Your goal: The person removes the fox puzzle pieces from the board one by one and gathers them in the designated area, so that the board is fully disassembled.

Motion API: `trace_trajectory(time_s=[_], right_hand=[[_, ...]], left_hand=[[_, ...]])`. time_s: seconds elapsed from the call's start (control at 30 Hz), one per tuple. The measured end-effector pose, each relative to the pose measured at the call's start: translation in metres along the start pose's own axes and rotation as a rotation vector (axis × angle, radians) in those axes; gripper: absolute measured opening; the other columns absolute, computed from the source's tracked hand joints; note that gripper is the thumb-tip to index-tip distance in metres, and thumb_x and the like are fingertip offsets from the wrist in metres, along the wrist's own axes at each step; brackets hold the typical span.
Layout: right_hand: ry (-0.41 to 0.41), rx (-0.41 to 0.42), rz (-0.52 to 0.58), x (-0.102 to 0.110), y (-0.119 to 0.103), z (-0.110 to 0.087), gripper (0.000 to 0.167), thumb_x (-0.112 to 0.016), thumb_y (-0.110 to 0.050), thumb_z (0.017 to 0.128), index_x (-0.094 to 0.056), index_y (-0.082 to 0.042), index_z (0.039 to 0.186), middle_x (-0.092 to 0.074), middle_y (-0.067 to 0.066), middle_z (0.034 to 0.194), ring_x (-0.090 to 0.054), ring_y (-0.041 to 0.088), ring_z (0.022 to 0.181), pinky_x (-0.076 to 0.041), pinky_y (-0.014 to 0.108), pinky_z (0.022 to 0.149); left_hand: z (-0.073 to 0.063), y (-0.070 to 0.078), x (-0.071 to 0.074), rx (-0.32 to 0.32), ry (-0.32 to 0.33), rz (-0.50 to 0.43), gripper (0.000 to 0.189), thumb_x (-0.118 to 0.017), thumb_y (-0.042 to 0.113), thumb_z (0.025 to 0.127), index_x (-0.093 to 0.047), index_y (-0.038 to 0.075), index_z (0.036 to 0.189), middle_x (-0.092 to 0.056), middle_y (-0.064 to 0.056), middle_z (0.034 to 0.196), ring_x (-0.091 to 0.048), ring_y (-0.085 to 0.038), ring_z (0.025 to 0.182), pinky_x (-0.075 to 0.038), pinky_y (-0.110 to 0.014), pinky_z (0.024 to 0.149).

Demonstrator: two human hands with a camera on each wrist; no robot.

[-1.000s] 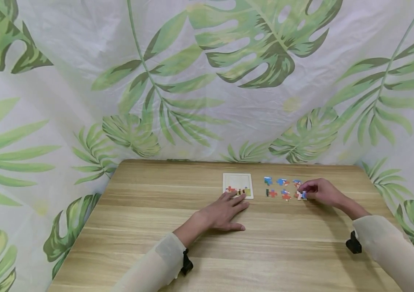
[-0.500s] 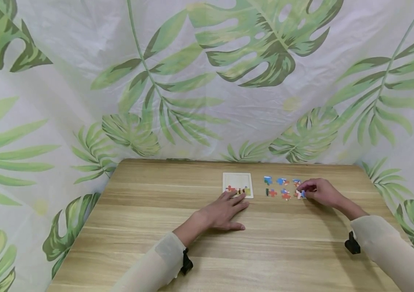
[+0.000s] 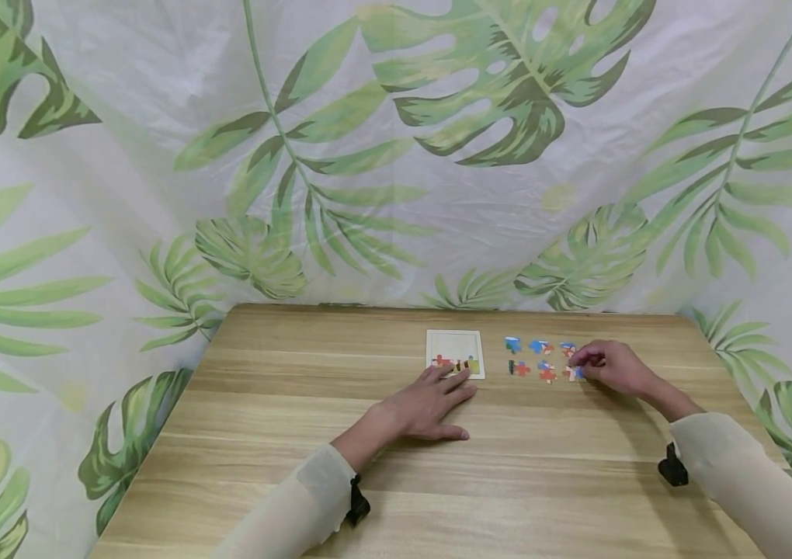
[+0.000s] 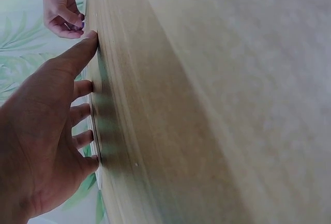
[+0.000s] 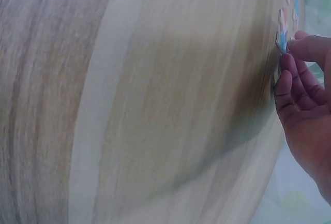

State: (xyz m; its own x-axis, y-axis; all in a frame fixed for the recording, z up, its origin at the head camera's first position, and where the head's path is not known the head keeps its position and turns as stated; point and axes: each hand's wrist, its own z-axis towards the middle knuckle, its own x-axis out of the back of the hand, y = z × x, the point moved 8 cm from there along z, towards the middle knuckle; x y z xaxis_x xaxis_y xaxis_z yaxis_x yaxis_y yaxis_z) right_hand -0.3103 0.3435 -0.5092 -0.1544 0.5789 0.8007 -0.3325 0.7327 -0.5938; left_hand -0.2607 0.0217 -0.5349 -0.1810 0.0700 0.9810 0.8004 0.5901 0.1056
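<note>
My left hand [image 3: 431, 405] lies spread on the table, its fingertips over the lower edge of a white-framed puzzle board [image 3: 453, 333]. A few red, dark and yellow-green pieces sit along the board's bottom; the fingers partly hide them. To the right, my right hand [image 3: 618, 368] pinches a white and blue jigsaw puzzle piece [image 3: 572, 373] at its right side, low over the table. In the right wrist view, thumb and forefinger meet at the edge of this piece [image 5: 282, 42]. The left wrist view has the left hand [image 4: 46, 120] with its fingertips down on the surface.
Several loose jigsaw pieces [image 3: 547, 371] lie in two rows between the board and the right hand, close together. The wooden table [image 3: 284, 435] ends at the back against a leaf-printed cloth [image 3: 340, 155]. A small black device [image 3: 673, 466] hangs at the right wrist.
The right hand has shifted very slightly, with the pinched puzzle piece moving a little toward the row beside it. The left hand stays in place on the board's edge.
</note>
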Motion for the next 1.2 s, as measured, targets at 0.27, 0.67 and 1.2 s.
trace_trajectory(time_s=[0.27,0.67,1.2], right_hand=[[0.071,0.046,0.002,0.005,-0.014,0.007,0.015,-0.076,0.008,0.091,-0.081,-0.001,0.102,-0.078,0.010,0.097,-0.069,0.013,0.083,-0.058,0.024,0.071],[-0.019,0.085,0.083,-0.015,-0.055,0.033,0.016,-0.071,0.004,0.097,-0.079,0.001,0.110,-0.077,0.011,0.100,-0.067,0.012,0.085,-0.058,0.026,0.073],[-0.112,0.152,0.178,-0.054,-0.096,0.074,0.019,-0.070,0.004,0.097,-0.077,0.005,0.115,-0.077,0.019,0.104,-0.071,0.017,0.092,-0.060,0.034,0.080]], left_hand=[[0.000,0.000,0.001,0.010,-0.002,-0.028,0.082,-0.050,0.069,0.104,-0.030,0.023,0.169,-0.016,-0.004,0.178,-0.013,-0.033,0.164,-0.014,-0.050,0.132],[-0.001,0.001,0.002,0.013,0.017,0.002,0.082,-0.049,0.070,0.103,-0.033,0.023,0.168,-0.020,-0.004,0.177,-0.015,-0.031,0.164,-0.018,-0.051,0.131],[-0.003,0.003,0.001,0.013,0.026,0.028,0.083,-0.045,0.071,0.104,-0.030,0.022,0.169,-0.017,-0.005,0.178,-0.015,-0.029,0.164,-0.017,-0.047,0.132]])
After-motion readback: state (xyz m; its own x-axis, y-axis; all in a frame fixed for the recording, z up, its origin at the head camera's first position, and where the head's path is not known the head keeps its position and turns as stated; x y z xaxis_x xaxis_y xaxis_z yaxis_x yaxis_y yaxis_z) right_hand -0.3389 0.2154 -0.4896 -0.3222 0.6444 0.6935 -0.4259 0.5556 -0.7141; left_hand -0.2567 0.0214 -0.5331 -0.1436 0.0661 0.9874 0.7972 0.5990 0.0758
